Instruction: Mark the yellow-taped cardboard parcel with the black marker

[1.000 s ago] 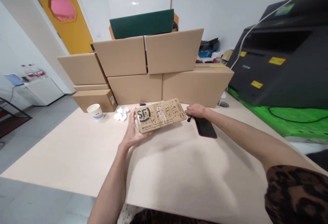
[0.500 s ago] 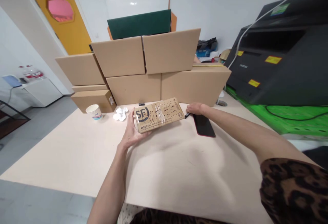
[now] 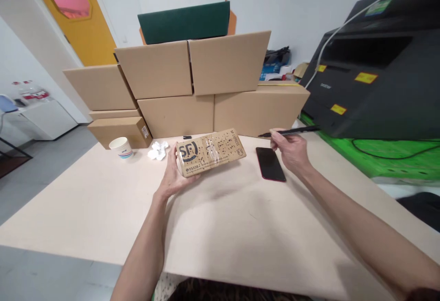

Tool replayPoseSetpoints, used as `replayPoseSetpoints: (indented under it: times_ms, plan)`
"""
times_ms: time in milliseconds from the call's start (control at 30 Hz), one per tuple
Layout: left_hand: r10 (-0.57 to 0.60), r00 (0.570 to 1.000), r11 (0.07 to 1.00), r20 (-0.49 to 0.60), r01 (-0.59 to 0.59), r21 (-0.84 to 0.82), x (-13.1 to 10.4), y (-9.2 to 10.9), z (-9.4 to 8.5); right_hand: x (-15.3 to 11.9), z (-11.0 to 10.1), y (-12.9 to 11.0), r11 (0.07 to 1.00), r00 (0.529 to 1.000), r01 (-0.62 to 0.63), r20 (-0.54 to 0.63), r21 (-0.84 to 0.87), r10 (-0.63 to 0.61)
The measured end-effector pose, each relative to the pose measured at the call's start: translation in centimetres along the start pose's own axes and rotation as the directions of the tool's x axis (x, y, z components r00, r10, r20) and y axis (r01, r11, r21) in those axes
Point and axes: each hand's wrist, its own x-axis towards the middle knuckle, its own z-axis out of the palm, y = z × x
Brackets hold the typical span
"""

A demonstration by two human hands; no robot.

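My left hand (image 3: 174,175) grips the left end of a small brown SF Express cardboard box (image 3: 211,152), printed with dark marks and partly covered in shiny clear tape. The box is tilted, its printed face towards me, above the table. My right hand (image 3: 290,148) is closed around a black marker pen (image 3: 292,130), held nearly level with its tip pointing left. A black phone with a red edge (image 3: 270,165) lies on the table just left of and below that hand. The small black object (image 3: 187,137) behind the carton looks like a pen cap.
Stacked brown cartons (image 3: 178,116) wall off the table's back, topped by a dark green box (image 3: 184,23). A paper cup (image 3: 121,148) and crumpled white tissue (image 3: 158,150) stand at left. A large dark printer (image 3: 371,85) rests on a green surface (image 3: 385,158) at right.
My right hand has picked up the marker pen from beside the phone and drawn it up and to the right. My left hand still holds the box at nearly the same spot.
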Motion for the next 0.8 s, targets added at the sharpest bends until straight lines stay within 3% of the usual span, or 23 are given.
replayPoseSetpoints:
  times_ms: [100, 200, 267, 467, 800]
  plan:
    - [-0.007, 0.998, 0.999, 0.06, 0.01, -0.05, 0.1, 0.1, 0.0, -3.3, 0.8, -3.4, 0.968, 0.996, -0.077, 0.067, 0.24, 0.062]
    - [-0.009, 0.998, 0.998, 0.066, 0.013, -0.056, 0.1, 0.2, -0.1, -5.4, 2.3, -5.6, 0.963, 0.978, -0.08, 0.206, 0.258, 0.026]
    - [-0.009, 0.998, 0.999, 0.065, 0.012, -0.048, 0.1, 0.2, -0.2, -6.1, 3.3, -6.3, 0.979, 0.974, -0.039, 0.227, 0.2, -0.008]
    - [-0.023, 0.998, 1.0, 0.051, 0.023, 0.0, 0.1, 0.3, -0.3, -6.1, 5.4, -7.0, 0.976, 0.959, 0.188, 0.236, -0.109, -0.158]
    - [0.004, 1.0, 0.997, 0.03, -0.006, 0.078, 0.2, 0.2, -0.3, -5.2, 5.9, -6.1, 0.976, 0.977, 0.153, 0.172, -0.152, -0.127]
